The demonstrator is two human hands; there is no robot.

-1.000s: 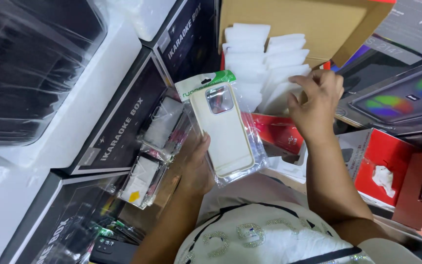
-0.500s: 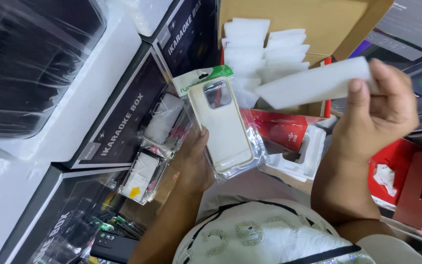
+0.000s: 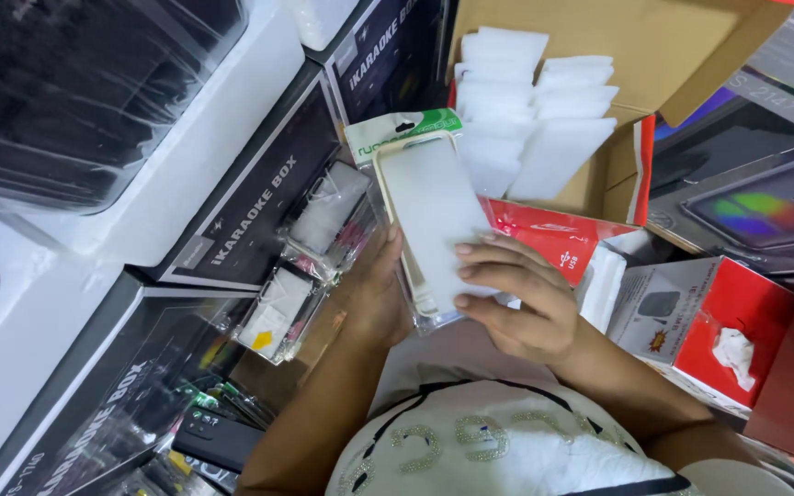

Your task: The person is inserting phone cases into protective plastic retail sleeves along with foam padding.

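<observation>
The left hand (image 3: 374,298) grips the bagged phone case (image 3: 429,216) from below, just in front of the cardboard box (image 3: 627,46) of white foam sheets (image 3: 530,119). The right hand (image 3: 516,298) presses a white foam sheet (image 3: 438,207) flat onto the case. The slick bag could let the sheet slide askew, or the case slip from the left hand's hold.

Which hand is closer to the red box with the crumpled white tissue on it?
Right. The right hand lies nearer the red box, pressing the white sheet; the left hand sits farther off.
</observation>
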